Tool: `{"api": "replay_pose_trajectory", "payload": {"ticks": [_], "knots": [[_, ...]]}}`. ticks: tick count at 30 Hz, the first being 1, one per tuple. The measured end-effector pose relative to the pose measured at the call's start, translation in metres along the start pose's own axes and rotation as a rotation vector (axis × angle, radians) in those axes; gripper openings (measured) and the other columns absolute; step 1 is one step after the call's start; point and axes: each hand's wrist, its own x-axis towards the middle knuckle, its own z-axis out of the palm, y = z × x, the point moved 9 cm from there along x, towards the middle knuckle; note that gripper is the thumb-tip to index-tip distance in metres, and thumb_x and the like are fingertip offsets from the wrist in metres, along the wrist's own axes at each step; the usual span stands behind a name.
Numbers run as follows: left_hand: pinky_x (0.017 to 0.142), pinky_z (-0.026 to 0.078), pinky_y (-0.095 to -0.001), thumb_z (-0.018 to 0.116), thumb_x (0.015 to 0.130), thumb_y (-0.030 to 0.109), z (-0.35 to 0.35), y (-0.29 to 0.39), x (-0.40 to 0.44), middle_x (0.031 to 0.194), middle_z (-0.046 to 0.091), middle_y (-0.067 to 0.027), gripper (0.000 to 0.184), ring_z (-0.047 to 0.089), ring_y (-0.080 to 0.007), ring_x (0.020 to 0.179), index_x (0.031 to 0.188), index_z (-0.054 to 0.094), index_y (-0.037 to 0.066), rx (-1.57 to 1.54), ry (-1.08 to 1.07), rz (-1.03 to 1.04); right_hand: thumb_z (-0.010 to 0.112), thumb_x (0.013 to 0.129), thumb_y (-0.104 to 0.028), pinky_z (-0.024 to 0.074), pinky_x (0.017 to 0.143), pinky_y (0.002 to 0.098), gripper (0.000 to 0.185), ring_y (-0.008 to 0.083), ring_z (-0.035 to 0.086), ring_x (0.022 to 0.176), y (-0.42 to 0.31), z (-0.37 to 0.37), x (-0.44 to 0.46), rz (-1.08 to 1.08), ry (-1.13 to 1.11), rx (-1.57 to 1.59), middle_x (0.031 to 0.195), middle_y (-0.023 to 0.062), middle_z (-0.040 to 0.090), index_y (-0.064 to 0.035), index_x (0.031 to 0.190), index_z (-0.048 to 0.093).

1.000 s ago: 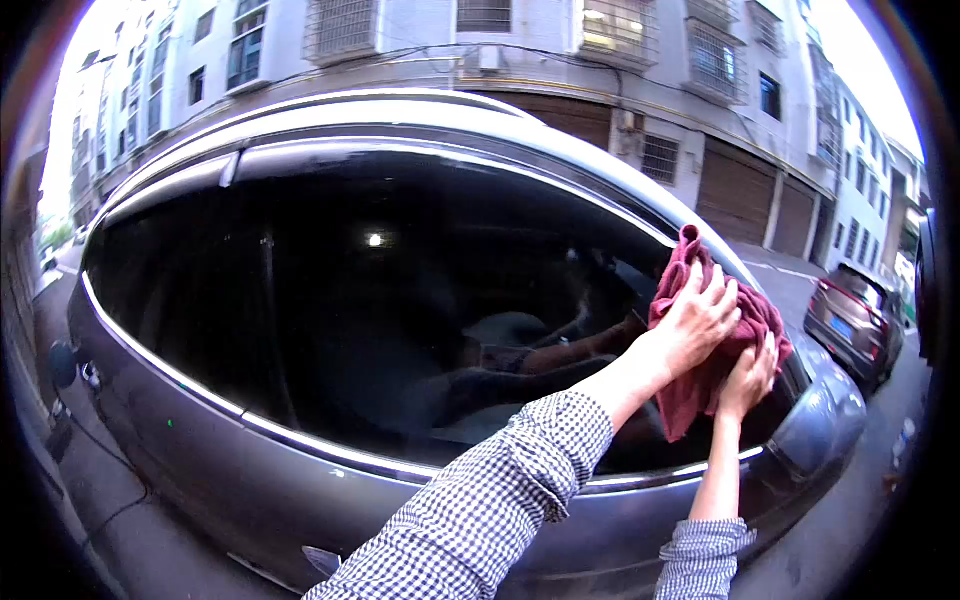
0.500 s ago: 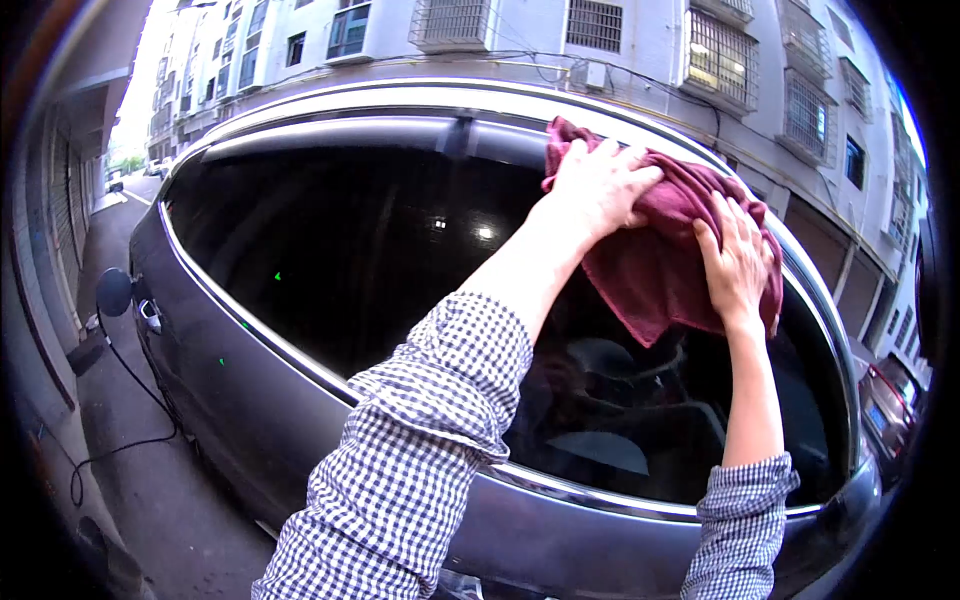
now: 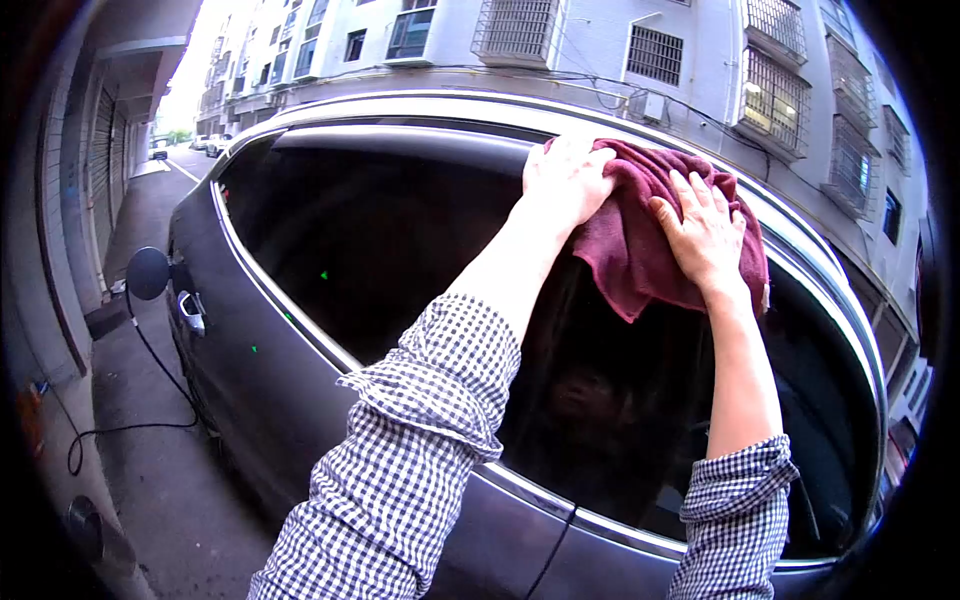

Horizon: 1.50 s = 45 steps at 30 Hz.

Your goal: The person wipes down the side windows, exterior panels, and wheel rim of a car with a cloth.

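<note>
A maroon cloth (image 3: 630, 250) is draped over the upper side window of a dark grey car (image 3: 270, 370), its lower corner hanging against the glass. My left hand (image 3: 568, 182) has its fingers bent over the cloth's left part, near the roof edge. On the cloth's right part lies my right hand (image 3: 706, 238), flat with the fingers stretched out. Both hands press the cloth towards the window (image 3: 400, 220) and the silver roof rail (image 3: 450, 105). What lies under the cloth is hidden.
A round charging flap (image 3: 148, 273) stands open at the car's left end, with a black cable (image 3: 150, 345) running to the ground. A wall with shutters (image 3: 105, 180) flanks the narrow lane (image 3: 170, 500). Buildings with barred windows (image 3: 655, 55) rise behind the car.
The view has shifted, with the car and buildings lower and further right in it. My hands and the cloth have moved left along the car; the right hand now lies further onto the cloth.
</note>
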Motion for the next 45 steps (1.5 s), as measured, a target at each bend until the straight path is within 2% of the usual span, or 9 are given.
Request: {"api": "replay_pose_trajectory", "payload": {"ticks": [3,7,12,25,26,31,35,40,45], "knots": [[0.102,0.036,-0.0428,0.05,0.085,0.037,0.0,-0.015,-0.001,0.127,0.053,-0.01,0.041,0.046,-0.0265,0.122,0.122,0.057,0.02,-0.023,0.05,-0.021,0.04,0.089,-0.059,0.0266,0.105,0.0553,0.059,0.025,0.036,0.132,-0.018,-0.002,0.007,0.009,0.034,-0.053,0.143,0.0052,0.041,-0.0219,0.136,0.045],[0.104,0.035,-0.0394,0.053,0.082,0.037,-0.006,-0.03,0.003,0.124,0.054,-0.0137,0.044,0.047,-0.0274,0.12,0.12,0.059,0.015,-0.077,0.004,0.026,0.039,0.091,-0.055,0.0282,0.104,0.0541,0.056,0.0252,0.038,0.13,-0.035,-0.003,0.01,0.024,0.069,-0.057,0.141,0.0057,0.043,-0.0207,0.135,0.046],[0.104,0.035,-0.0379,0.054,0.079,0.041,-0.007,-0.025,0.002,0.124,0.055,-0.0138,0.048,0.048,-0.0286,0.12,0.12,0.059,0.017,-0.117,0.019,0.083,0.038,0.092,-0.052,0.025,0.105,0.0577,0.055,0.0273,0.035,0.133,-0.028,-0.002,0.008,0.089,0.069,-0.101,0.143,0.0076,0.04,-0.0188,0.136,0.044],[0.106,0.033,-0.0383,0.06,0.077,0.042,-0.021,-0.043,-0.014,0.132,0.049,-0.0144,0.053,0.044,-0.029,0.124,0.124,0.056,0.019,-0.065,0.155,0.152,0.043,0.088,-0.053,0.0228,0.107,0.0565,0.057,0.0258,0.036,0.132,-0.046,-0.009,0.013,0.019,0.155,-0.03,0.143,0.0064,0.041,-0.0199,0.134,0.047],[0.104,0.035,-0.0391,0.062,0.074,0.045,-0.02,-0.041,-0.016,0.123,0.054,-0.0116,0.05,0.047,-0.0265,0.12,0.117,0.061,0.018,-0.09,0.219,0.152,0.043,0.088,-0.053,0.0225,0.107,0.0565,0.058,0.0258,0.036,0.133,-0.042,-0.006,0.013,0.007,0.157,-0.013,0.143,0.0066,0.041,-0.0198,0.135,0.047],[0.104,0.036,-0.0385,0.062,0.074,0.038,-0.021,-0.03,-0.025,0.124,0.053,-0.0136,0.051,0.049,-0.0291,0.118,0.12,0.058,0.015,-0.065,0.215,0.15,0.042,0.088,-0.055,0.0174,0.11,0.0565,0.061,0.0266,0.033,0.135,-0.035,-0.005,0.01,-0.053,0.128,0.048,0.145,0.0078,0.038,-0.0203,0.138,0.042],[0.11,0.028,-0.0395,0.061,0.076,0.038,-0.022,-0.035,-0.046,0.14,0.039,-0.0184,0.059,0.036,-0.0325,0.131,0.13,0.05,0.017,0.014,0.163,0.01,0.043,0.087,-0.055,0.0132,0.112,0.0544,0.062,0.0263,0.03,0.137,-0.04,-0.007,0.007,-0.128,0.071,0.114,0.147,0.0073,0.035,-0.021,0.139,0.041],[0.11,0.027,-0.0441,0.061,0.077,0.036,-0.026,-0.049,-0.096,0.144,0.031,-0.0234,0.066,0.03,-0.0408,0.133,0.137,0.043,0.017,0.038,0.124,-0.151,0.051,0.084,-0.052,0.0167,0.11,0.0535,0.062,0.0245,0.03,0.136,-0.063,-0.023,-0.009,-0.328,0.042,0.226,0.146,0.0045,0.036,-0.0234,0.138,0.041],[0.11,0.028,-0.0428,0.059,0.079,0.035,-0.058,-0.044,-0.141,0.144,0.03,-0.0256,0.062,0.031,-0.0415,0.133,0.136,0.045,0.014,0.011,0.11,-0.381,0.051,0.083,-0.054,0.0103,0.112,0.0508,0.064,0.0215,0.018,0.14,-0.083,-0.038,-0.04,-0.427,0.123,0.305,0.15,0.0007,0.029,-0.027,0.14,0.039]]}}
